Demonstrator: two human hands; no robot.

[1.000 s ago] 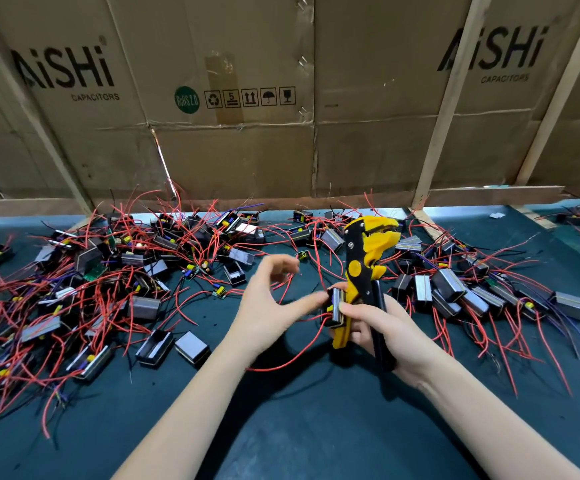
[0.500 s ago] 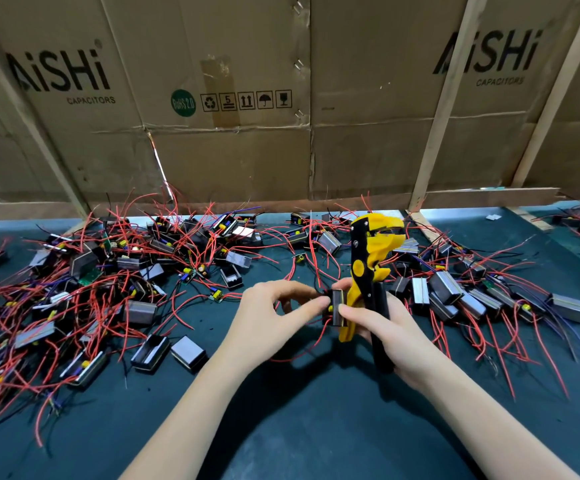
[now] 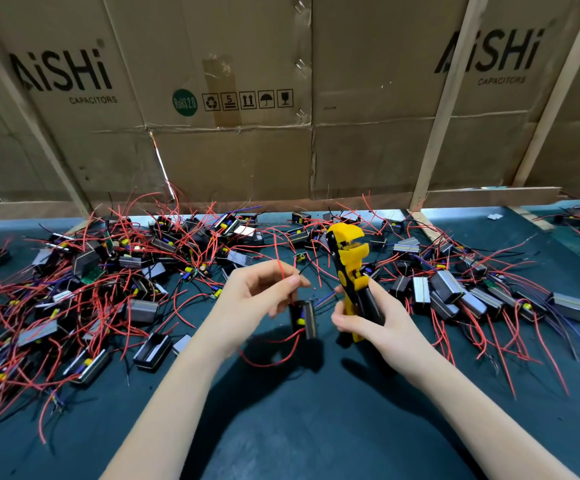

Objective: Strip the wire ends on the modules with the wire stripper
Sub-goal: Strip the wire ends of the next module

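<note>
A: Left hand, centre of frame?
B: Pinching a red wire between thumb and fingertips, wire end sticking up above the pinch. Small black module hanging just below the fingers; cannot tell whether touched by them.

A: Right hand?
B: Just right of centre, wrapped round the handles of the yellow-and-black wire stripper. Tool upright, tilted slightly left, head uppermost. Head well clear of the pinched wire.

A: Other leads on the held module?
B: Second red lead looping down from its lower end toward the tabletop. Short blue lead pointing right, toward the stripper.

A: Rest of the stock?
B: Large heap of modules with tangled red wires across the left and upper middle of the dark green surface. Smaller spread of modules on the right, several showing grey sides.

A: Background?
B: Cardboard wall along the top, printed "AiSHi CAPACITORS", with pale wooden battens slanting across it.
</note>
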